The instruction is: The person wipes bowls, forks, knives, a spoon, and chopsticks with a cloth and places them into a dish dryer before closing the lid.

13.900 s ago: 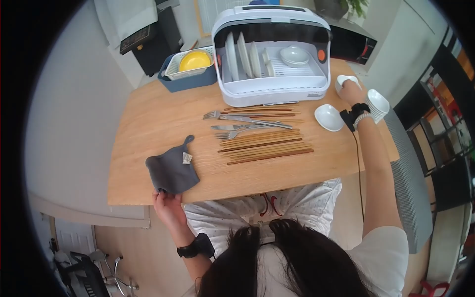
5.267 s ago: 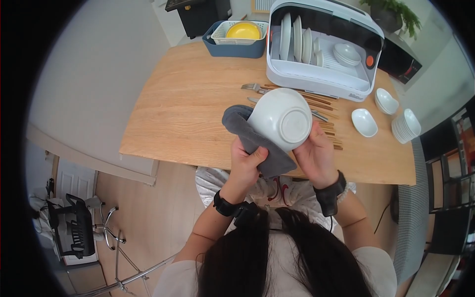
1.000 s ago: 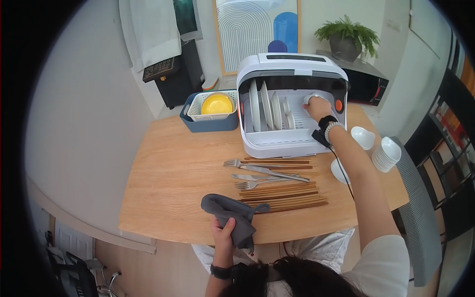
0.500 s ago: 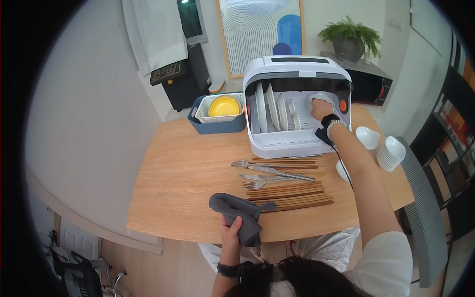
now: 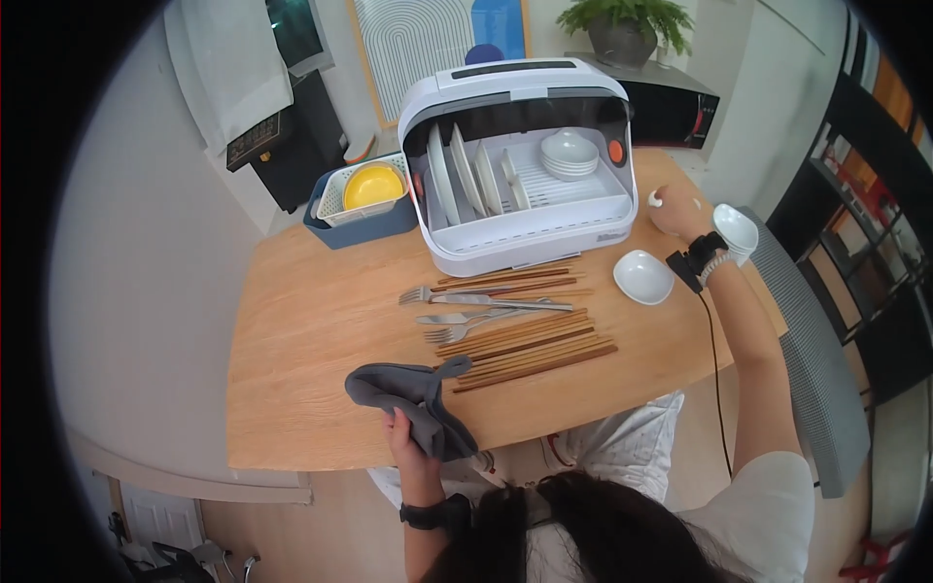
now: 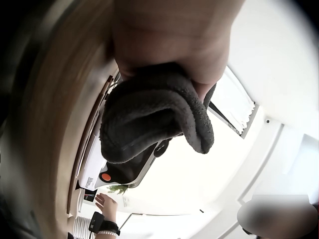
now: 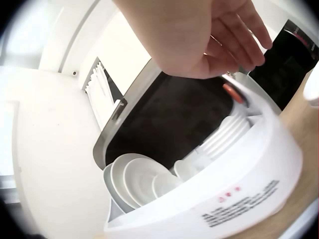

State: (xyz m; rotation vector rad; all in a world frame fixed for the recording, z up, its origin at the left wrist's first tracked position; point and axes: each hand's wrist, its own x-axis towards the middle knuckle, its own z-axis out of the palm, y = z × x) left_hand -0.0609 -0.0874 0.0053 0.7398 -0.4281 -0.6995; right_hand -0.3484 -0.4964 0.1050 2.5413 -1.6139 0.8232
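My left hand (image 5: 408, 445) grips a bunched grey cloth (image 5: 418, 400) at the table's front edge; in the left wrist view the folded cloth (image 6: 154, 117) hangs out past the fingers. My right hand (image 5: 677, 211) is over the table's right side, at a white bowl (image 5: 655, 199) that it mostly hides. The right wrist view shows that hand (image 7: 219, 42) with its fingers loose and nothing in them. Inside the white dish cabinet (image 5: 530, 255), a stack of white bowls (image 5: 570, 157) sits right of several upright plates (image 5: 465, 175).
A white squarish dish (image 5: 642, 277) and a stack of small bowls (image 5: 736, 230) are on the right. Chopsticks (image 5: 525, 352), forks and knives (image 5: 496, 301) lie before the cabinet. A blue basket (image 5: 362, 231) with a yellow bowl (image 5: 373, 185) stands left of it.
Earlier both hands held a white bowl with the cloth; then my right hand set it on the cabinet's stack. It has let go and moved right, out of the cabinet. The left still holds the cloth.
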